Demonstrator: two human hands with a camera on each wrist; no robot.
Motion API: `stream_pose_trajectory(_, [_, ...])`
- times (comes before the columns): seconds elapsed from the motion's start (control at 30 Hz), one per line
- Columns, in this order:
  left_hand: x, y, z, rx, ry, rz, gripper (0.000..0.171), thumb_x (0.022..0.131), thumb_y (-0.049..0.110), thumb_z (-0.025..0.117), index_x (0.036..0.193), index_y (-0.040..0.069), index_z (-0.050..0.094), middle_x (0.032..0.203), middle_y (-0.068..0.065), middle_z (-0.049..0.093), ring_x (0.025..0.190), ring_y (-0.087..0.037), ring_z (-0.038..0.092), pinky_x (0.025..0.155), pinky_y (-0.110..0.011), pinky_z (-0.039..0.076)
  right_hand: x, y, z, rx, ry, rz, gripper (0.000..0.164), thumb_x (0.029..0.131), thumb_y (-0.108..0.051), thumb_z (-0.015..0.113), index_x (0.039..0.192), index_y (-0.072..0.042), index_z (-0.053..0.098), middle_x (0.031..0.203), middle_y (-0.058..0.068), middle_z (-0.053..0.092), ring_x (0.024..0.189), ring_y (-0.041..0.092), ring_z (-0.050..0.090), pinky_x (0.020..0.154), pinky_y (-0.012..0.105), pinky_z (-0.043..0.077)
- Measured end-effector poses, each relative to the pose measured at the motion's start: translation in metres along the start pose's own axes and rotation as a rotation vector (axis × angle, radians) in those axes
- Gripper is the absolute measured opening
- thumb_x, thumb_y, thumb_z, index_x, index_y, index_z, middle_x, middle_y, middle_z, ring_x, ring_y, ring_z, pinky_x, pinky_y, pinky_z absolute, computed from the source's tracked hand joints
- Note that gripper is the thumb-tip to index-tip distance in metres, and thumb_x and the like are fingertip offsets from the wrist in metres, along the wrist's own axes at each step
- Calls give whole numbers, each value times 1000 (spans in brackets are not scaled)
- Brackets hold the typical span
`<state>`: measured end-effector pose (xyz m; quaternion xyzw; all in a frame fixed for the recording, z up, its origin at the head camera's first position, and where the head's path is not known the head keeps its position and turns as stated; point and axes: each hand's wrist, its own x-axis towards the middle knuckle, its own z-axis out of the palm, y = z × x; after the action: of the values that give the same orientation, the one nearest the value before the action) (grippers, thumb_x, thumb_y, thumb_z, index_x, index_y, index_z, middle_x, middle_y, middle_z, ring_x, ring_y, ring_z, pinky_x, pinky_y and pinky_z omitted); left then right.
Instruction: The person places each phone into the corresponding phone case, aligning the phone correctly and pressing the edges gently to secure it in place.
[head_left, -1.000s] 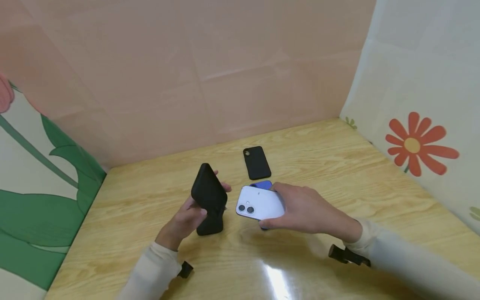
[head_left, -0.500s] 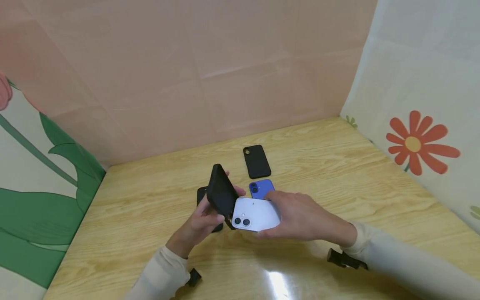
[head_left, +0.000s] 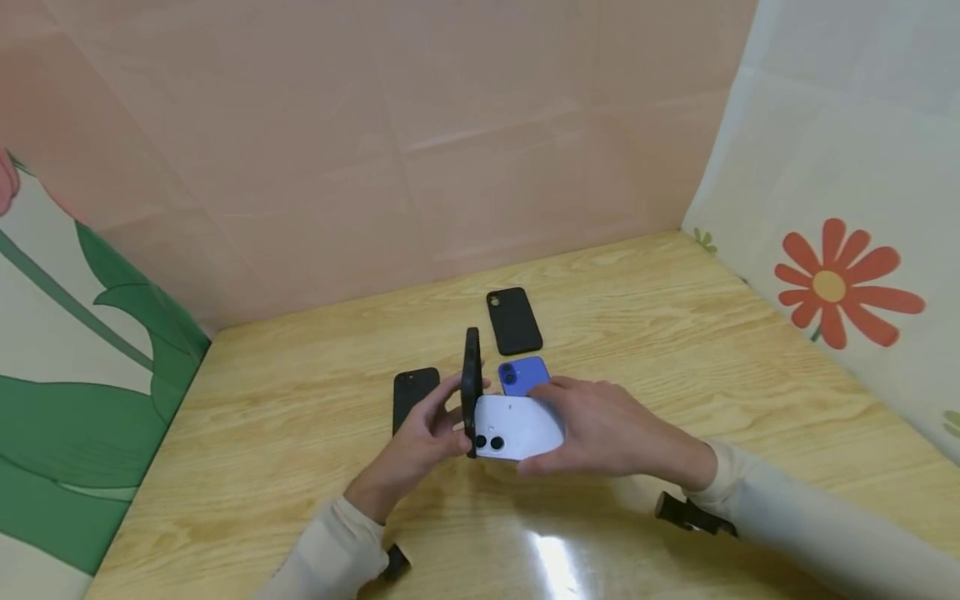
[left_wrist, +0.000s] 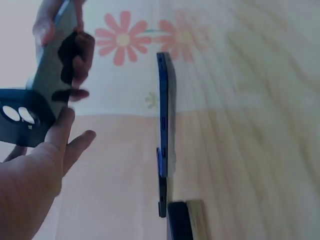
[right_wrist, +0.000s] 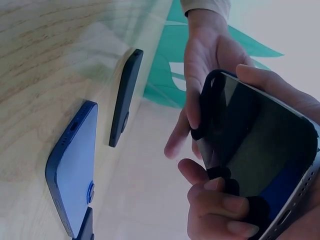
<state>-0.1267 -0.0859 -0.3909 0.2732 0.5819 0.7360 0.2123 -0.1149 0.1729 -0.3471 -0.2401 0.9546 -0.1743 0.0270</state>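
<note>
In the head view my left hand (head_left: 423,437) holds a black phone case (head_left: 471,383), turned nearly edge-on and upright. My right hand (head_left: 600,425) grips a white phone (head_left: 521,423) by its right end, thumb on one long side and fingers on the other. The phone's camera end meets the inner side of the case. In the left wrist view the case's two lens holes (left_wrist: 19,114) face the camera. The right wrist view shows the phone's dark screen (right_wrist: 255,135), with one end of it inside the case's edge (right_wrist: 202,107). Both are held above the table.
A blue phone (head_left: 523,373) lies on the wood-patterned table (head_left: 300,467), partly behind my right hand. Behind it lies another black case (head_left: 514,321). A black phone (head_left: 414,392) lies to the left, partly covered by my left hand. Flower-printed and plain cloths stand around the table.
My left hand has moved right and turned the case upright and edge-on, uncovering the black phone. The white phone has shifted slightly down toward me, and its camera end now meets the case.
</note>
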Motion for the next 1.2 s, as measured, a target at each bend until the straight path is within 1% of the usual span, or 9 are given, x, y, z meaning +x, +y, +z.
stream_pose_trajectory(0.1, [1, -3, 6, -19, 20, -8, 89, 84, 39, 76, 157, 18, 30, 160, -13, 23, 122, -14, 59, 93, -24, 55, -1, 2, 1, 18, 65, -56, 82, 64, -76, 75, 123, -21, 63, 99, -4, 66, 69, 6, 57, 54, 22, 43])
stream_pose_trajectory(0.2, [3, -7, 14, -64, -10, -20, 76, 95, 27, 66, 158, 14, 26, 163, -14, 19, 120, -7, 58, 96, -23, 53, -5, 8, 4, 104, 202, -213, 68, 65, -64, 84, 117, -24, 67, 99, -10, 69, 76, 4, 63, 59, 23, 51])
stream_pose_trajectory(0.3, [3, -9, 21, -120, 10, -79, 69, 101, 19, 56, 159, 19, 20, 162, -15, 23, 121, -5, 56, 98, -23, 52, -8, 14, 8, 183, 315, -379, 62, 62, -50, 92, 113, -26, 68, 104, -15, 69, 87, 2, 66, 68, 24, 55])
stream_pose_trajectory(0.4, [2, -8, 26, -212, 94, -158, 69, 103, 17, 52, 160, 27, 14, 156, -18, 32, 125, -12, 58, 99, -30, 54, -9, 15, 10, 236, 342, -425, 61, 61, -46, 94, 112, -27, 66, 104, -17, 67, 89, 1, 65, 71, 25, 56])
stream_pose_trajectory(0.57, [3, -4, 29, -308, 232, -254, 59, 104, 14, 49, 157, 12, 22, 149, -22, 45, 117, -16, 66, 95, -31, 55, -10, 14, 11, 286, 278, -364, 60, 66, -52, 89, 116, -29, 65, 108, -19, 67, 94, 1, 64, 75, 26, 56])
stream_pose_trajectory(0.7, [5, -2, 30, -347, 312, -293, 48, 103, 10, 51, 146, -3, 36, 133, -12, 63, 112, -13, 68, 93, -28, 56, -9, 13, 11, 316, 216, -315, 61, 68, -56, 86, 119, -32, 63, 111, -21, 65, 94, -1, 64, 77, 26, 56])
stream_pose_trajectory(0.97, [7, 10, 28, -439, 459, -260, 40, 102, 7, 51, 139, -4, 40, 115, -4, 71, 101, -11, 72, 86, -24, 57, 4, 15, -1, 477, 145, -238, 82, 66, -44, 91, 133, -22, 50, 124, -13, 61, 107, 7, 61, 93, 30, 52])
stream_pose_trajectory(1.07, [6, 14, 26, -458, 517, -214, 37, 102, 7, 51, 137, -4, 42, 110, -3, 72, 96, -9, 73, 81, -20, 57, 8, 18, -10, 493, 105, -192, 76, 80, -28, 84, 144, -20, 44, 132, -4, 59, 111, 14, 60, 92, 33, 52])
stream_pose_trajectory(1.2, [6, 19, 21, -488, 621, -155, 32, 102, 5, 48, 133, -3, 46, 104, -2, 73, 90, -8, 74, 75, -17, 58, 10, 19, -23, 590, 23, -54, 51, 101, -16, 55, 149, -19, 37, 112, 12, 59, 85, 21, 61, 65, 29, 50])
